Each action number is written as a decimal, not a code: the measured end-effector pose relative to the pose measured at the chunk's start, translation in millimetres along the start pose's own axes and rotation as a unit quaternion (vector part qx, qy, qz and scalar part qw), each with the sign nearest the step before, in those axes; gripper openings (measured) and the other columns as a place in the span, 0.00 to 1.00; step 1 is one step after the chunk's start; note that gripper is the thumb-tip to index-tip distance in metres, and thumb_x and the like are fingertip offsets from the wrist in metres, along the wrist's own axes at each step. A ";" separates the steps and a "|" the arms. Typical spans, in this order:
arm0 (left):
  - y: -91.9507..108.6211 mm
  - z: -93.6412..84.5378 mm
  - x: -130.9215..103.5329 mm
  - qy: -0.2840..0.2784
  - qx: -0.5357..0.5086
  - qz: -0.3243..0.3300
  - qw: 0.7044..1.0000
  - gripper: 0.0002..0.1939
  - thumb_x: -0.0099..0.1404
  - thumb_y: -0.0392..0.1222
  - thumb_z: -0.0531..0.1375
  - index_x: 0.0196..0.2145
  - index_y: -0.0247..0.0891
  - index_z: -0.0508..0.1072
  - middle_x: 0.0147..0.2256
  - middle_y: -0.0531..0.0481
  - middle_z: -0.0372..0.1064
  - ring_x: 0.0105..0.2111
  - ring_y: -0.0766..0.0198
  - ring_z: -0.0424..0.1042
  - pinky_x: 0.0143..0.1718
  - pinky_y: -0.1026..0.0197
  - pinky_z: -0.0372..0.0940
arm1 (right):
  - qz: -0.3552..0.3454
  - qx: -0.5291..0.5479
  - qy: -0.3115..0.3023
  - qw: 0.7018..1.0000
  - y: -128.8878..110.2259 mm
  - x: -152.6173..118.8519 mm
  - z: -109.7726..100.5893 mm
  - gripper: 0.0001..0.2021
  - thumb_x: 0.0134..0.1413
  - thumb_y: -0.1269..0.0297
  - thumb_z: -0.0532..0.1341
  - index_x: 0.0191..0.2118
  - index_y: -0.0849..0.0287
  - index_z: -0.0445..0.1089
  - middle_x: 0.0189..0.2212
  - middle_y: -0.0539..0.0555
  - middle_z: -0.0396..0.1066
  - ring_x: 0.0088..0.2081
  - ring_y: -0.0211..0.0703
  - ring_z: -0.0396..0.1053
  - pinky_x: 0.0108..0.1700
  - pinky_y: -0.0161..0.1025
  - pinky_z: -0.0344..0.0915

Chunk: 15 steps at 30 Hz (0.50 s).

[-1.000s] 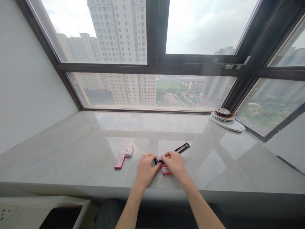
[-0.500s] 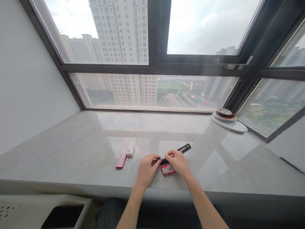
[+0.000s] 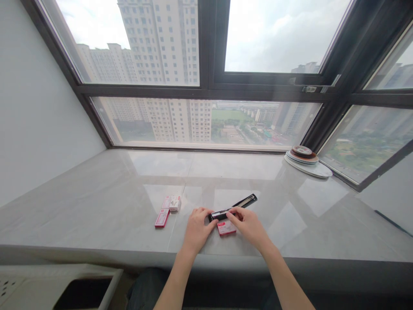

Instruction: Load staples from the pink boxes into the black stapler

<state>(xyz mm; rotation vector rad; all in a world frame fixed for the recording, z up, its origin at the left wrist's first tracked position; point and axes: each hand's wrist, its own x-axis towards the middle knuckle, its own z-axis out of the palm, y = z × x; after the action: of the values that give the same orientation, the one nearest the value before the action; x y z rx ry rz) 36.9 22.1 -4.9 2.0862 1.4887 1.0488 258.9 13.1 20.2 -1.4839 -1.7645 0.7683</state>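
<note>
A black stapler (image 3: 248, 200) lies swung open on the counter, slanting up to the right, with its metal channel showing. At the near-left end, my left hand (image 3: 196, 228) is closed, thumb and fingers gripping the stapler. My right hand (image 3: 248, 221) is closed at the middle of the stapler, thumb and forefinger together on the channel; whether a small piece is between them is hidden. Just below the stapler lies a red and white staple box (image 3: 226, 228), close to both hands.
To the left sit more small boxes: a red one (image 3: 161, 218) and a white one (image 3: 175, 203). Stacked plates (image 3: 308, 165) stand in the far right corner by the window frame (image 3: 206, 92). A white slotted unit (image 3: 87, 271) is below the counter edge at left.
My right hand has shifted slightly right and down along the stapler, uncovering more of the metal channel. My left hand keeps its grip on the end. The view has shifted slightly.
</note>
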 end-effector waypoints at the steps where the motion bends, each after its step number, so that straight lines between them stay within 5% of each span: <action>1: -0.2 0.2 0.2 -0.001 0.003 -0.001 1.000 0.10 0.64 0.43 0.65 0.45 0.47 0.76 0.43 0.50 0.73 0.46 0.55 0.67 0.49 0.54 0.61 | 0.031 0.009 -0.006 0.999 10.5 -4.6 -10.5 0.21 0.61 0.44 0.58 0.33 0.58 0.76 0.21 0.49 0.68 0.25 0.38 0.62 0.28 0.35 0.53; 4: 0.0 0.5 1.1 -0.011 0.006 -0.002 1.000 0.11 0.64 0.43 0.65 0.45 0.48 0.76 0.43 0.51 0.73 0.46 0.55 0.67 0.48 0.55 0.60 | 0.131 0.036 -0.016 0.991 40.9 -11.3 -45.3 0.24 0.54 0.39 0.63 0.39 0.59 0.75 0.18 0.46 0.63 0.21 0.35 0.56 0.24 0.34 0.50; 8: 2.5 -0.3 2.2 -0.027 0.008 0.001 1.000 0.11 0.65 0.44 0.64 0.45 0.49 0.76 0.44 0.51 0.74 0.46 0.55 0.66 0.48 0.55 0.60 | 0.121 0.177 -0.035 0.976 48.6 6.1 -74.8 0.33 0.52 0.40 0.66 0.58 0.55 0.68 0.28 0.47 0.67 0.21 0.32 0.52 0.23 0.33 0.47; 15: 4.3 -0.6 2.3 -0.031 0.008 -0.004 0.999 0.11 0.64 0.45 0.64 0.45 0.48 0.76 0.44 0.50 0.73 0.47 0.54 0.66 0.49 0.54 0.60 | -0.033 0.096 -0.118 0.988 4.8 52.2 -42.3 0.19 0.48 0.49 0.70 0.39 0.58 0.76 0.22 0.44 0.61 0.25 0.33 0.53 0.28 0.33 0.50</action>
<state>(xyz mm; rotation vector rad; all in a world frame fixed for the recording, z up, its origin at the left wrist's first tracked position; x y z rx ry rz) 39.6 22.6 -0.8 2.1024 1.4803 0.9635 290.6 65.5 48.0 -1.2424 -1.8417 1.0843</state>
